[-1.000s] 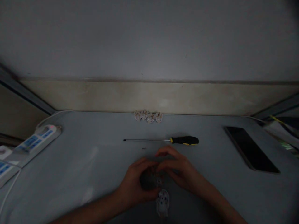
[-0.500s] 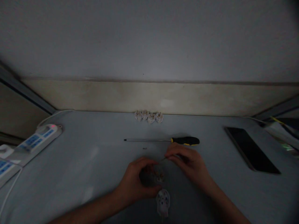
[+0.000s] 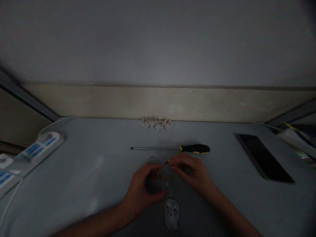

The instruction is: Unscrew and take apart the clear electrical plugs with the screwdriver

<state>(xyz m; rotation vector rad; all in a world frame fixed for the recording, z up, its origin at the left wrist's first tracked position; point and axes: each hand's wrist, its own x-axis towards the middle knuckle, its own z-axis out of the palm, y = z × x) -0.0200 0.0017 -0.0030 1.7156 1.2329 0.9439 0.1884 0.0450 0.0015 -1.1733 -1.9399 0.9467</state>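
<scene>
A white power strip [image 3: 40, 151] lies at left, a dark phone [image 3: 265, 158] at right.

Tabletop [image 3: 86, 158] was smooth, kinda satin with pale shiny patches. The screwdriver shaft [image 3: 155, 148] was bright polished metal, its handle [image 3: 196, 148] more like matt plastic or rubber, couldn't tell. Power strip [image 3: 42, 153] and plug cover [image 3: 172, 214] were smooth plastic, the phone screen [image 3: 265, 158] dark and glassy. The small pin [image 3: 167, 162] looked like brassy metal tbh.

No lettering, brand, number or sign legible.
</scene>
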